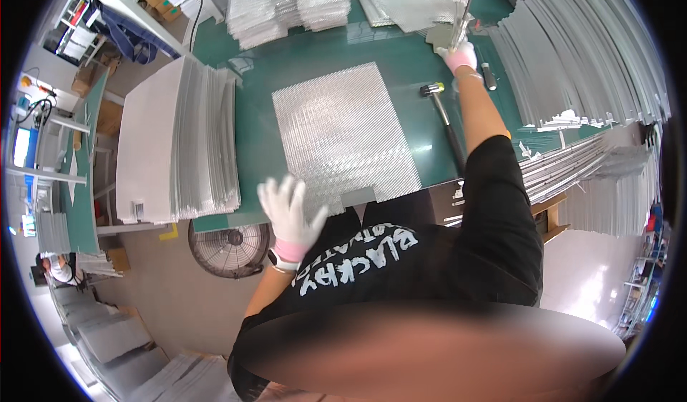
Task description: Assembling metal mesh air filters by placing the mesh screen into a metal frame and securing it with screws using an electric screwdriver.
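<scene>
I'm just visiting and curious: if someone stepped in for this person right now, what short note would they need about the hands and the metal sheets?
Left hand: gloved, open, fingers spread, hovering at the near edge of the mesh sheet, holding nothing.
Right hand: gloved, stretched to the far side of the green table, gripping a thin metal strip.
Mesh sheet lies flat mid-table; a mallet lies right of it.
Stacked sheets sit to the left, more strips to the right.
Strip not yet brought to the mesh.
</scene>
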